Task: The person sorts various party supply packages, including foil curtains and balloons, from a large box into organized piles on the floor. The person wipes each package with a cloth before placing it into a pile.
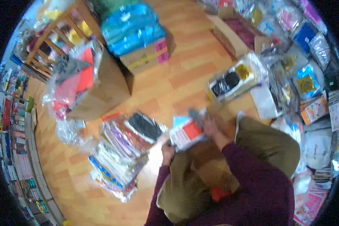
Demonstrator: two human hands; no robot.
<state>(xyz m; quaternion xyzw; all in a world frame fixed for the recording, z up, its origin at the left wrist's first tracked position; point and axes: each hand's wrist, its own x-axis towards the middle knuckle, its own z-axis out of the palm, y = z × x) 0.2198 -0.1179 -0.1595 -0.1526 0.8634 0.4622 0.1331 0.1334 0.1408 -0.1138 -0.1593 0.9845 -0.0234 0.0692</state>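
Note:
A flat white packet with red and light blue areas (185, 135) is held over my lap. My left hand (168, 152) is closed at its lower left edge. On the opposite side, my right hand (211, 129) is closed at the right edge, its fingers blurred. A small grey shape (194, 114) shows beside my right fingertips, too smeared to name. Just left of my left hand lies a stack of plastic-wrapped packets (118, 164), with a black packet (146, 127) at its upper right side.
A cardboard box full of wrapped goods (105, 90) stands at left, near crumpled clear plastic (68, 132). Blue plastic-wrapped bundles (133, 28) rest on a carton at the back. An open box with black and gold packets (233, 81) sits front right. Many packets (309, 81) line the right side.

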